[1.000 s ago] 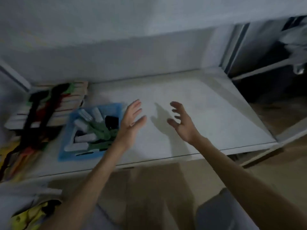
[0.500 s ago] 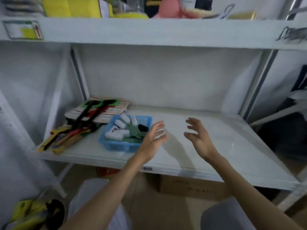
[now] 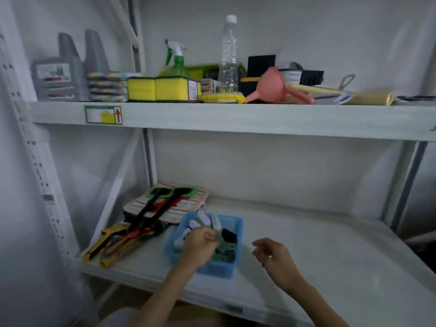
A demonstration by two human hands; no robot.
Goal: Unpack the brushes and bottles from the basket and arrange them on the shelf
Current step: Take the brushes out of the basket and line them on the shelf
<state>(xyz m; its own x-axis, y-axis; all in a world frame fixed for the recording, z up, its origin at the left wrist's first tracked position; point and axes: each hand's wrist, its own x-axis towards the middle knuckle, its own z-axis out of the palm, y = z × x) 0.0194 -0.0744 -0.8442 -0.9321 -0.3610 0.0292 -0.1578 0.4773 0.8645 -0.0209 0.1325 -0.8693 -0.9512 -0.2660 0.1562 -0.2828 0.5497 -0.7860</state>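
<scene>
My left hand (image 3: 199,247) is down inside the blue basket (image 3: 232,234), which sits on the lower shelf (image 3: 318,251) toward its front edge. My fingers are curled in and closed around something green among the brushes; the frame is blurred there, so I cannot tell exactly which piece I have, only that the fingertips are pressed onto it.

Everything else I place from that basket. Inside it, at the back, lie several white brushes (image 3: 207,220) with pale bristles, packed side by side. A black-topped bottle (image 3: 228,235) rests at the right side of the basket, just beyond my knuckles. Green brushes (image 3: 224,252) fill the front right part, under and beside my hand.

My right hand (image 3: 273,256) hangs in the air just to the right of the basket, above the bare shelf board, not touching anything. Its fingers are loosely bent, thumb and forefinger near each other with nothing between them.

To the left of the basket lies a striped cloth (image 3: 184,199) with long black-handled tools (image 3: 146,213) across it, and a bundle of yellow-handled tools (image 3: 106,246) in front of those.

Well above the basket, the upper shelf (image 3: 236,119) carries a green spray bottle (image 3: 175,60), a clear plastic bottle (image 3: 228,53), yellow sponges (image 3: 162,88) and a pink funnel (image 3: 271,83).
</scene>
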